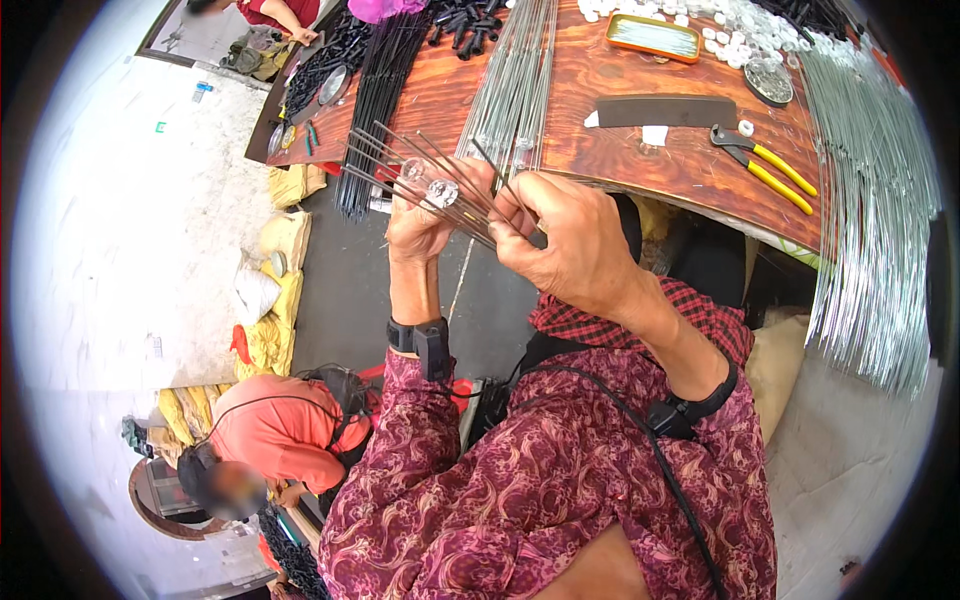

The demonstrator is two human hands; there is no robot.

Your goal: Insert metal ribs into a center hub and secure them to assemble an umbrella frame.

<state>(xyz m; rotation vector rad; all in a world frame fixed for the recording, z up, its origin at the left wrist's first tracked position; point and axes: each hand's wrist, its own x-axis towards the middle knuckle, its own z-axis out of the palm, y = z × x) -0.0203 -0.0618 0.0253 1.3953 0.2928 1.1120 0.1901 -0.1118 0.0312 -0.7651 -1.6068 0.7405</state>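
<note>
My left hand [418, 234] is closed round a loose bundle of thin dark metal rods [372, 173], held up in front of the table edge. The rods fan out toward the upper left. Two clear faceted knobs [441, 194] sit among them by my fingers. From the right, my right hand [578, 240] comes to the near end of the bundle with its thumb and fingers pinched on a thin dark rod [492, 168]. My fingers partly hide where that rod ends.
The wooden table [640, 170] holds black rods [385, 90], silver rods [515, 70], a long wire bundle [865, 180] hanging over its edge, yellow-handled pliers [765, 168], a dark strip [665, 110], and an orange-rimmed tray [655, 38]. A person in an orange shirt [275, 425] is at left.
</note>
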